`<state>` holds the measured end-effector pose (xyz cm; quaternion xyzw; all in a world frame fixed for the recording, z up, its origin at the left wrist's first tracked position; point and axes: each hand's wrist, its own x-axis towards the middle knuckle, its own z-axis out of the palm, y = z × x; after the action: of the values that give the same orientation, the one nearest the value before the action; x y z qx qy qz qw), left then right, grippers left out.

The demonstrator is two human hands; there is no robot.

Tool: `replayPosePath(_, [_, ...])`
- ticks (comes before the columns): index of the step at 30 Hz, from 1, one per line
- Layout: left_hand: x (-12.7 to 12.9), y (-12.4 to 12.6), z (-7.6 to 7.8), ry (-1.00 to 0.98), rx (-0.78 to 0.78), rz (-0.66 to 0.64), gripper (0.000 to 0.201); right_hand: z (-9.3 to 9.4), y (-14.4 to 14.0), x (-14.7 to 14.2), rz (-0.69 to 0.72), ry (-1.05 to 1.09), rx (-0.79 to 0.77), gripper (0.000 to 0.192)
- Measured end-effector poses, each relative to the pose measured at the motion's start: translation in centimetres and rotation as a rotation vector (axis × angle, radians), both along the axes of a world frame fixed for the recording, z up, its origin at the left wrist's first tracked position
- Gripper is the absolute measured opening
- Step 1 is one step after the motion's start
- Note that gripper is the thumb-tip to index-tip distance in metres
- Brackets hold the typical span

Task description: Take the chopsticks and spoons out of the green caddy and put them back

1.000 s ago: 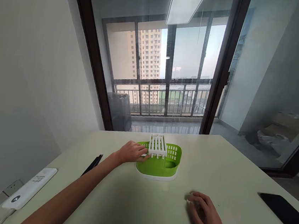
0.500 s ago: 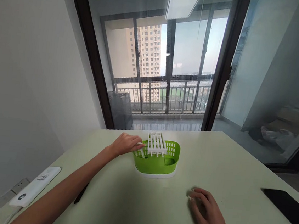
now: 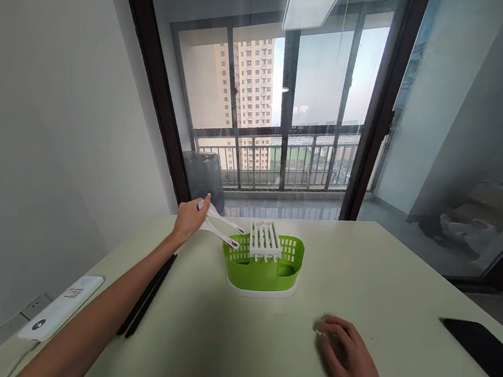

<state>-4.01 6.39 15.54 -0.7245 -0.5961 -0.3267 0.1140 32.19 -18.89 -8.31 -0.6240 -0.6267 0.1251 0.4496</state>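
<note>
A green plastic cutlery basket [image 3: 264,271] with a white slotted insert [image 3: 265,240] stands on the pale table [image 3: 404,276]. My left hand [image 3: 191,218] is raised above the table just left of the basket and grips two white spoons [image 3: 221,229], whose handles point toward the basket rim. My right hand [image 3: 348,357] rests palm down on the table near the front, fingers loosely curled, holding nothing.
Black chopsticks [image 3: 146,302] lie on the table under my left forearm. A white remote-like device [image 3: 60,307] lies at the left edge. A black flat device [image 3: 481,349] lies at the right edge. Glass doors stand behind the table.
My left hand has lifted up and to the left from the basket, drawing two white spoons out of it. My right hand has stayed in place.
</note>
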Motion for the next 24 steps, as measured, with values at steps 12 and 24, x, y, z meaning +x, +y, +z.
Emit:
replayPosePath(12, [-10.1, -1.1, -2.4, 0.162, -0.484, -0.213, 0.061, 0.0, -0.1, 0.3, 0.032, 0.027, -0.01, 0.029])
replayPosePath(24, [-9.9, -1.3, -8.7, 0.376, -0.6, -0.504, 0.054, 0.0, -0.4, 0.5, 0.025, -0.022, -0.039, 0.028])
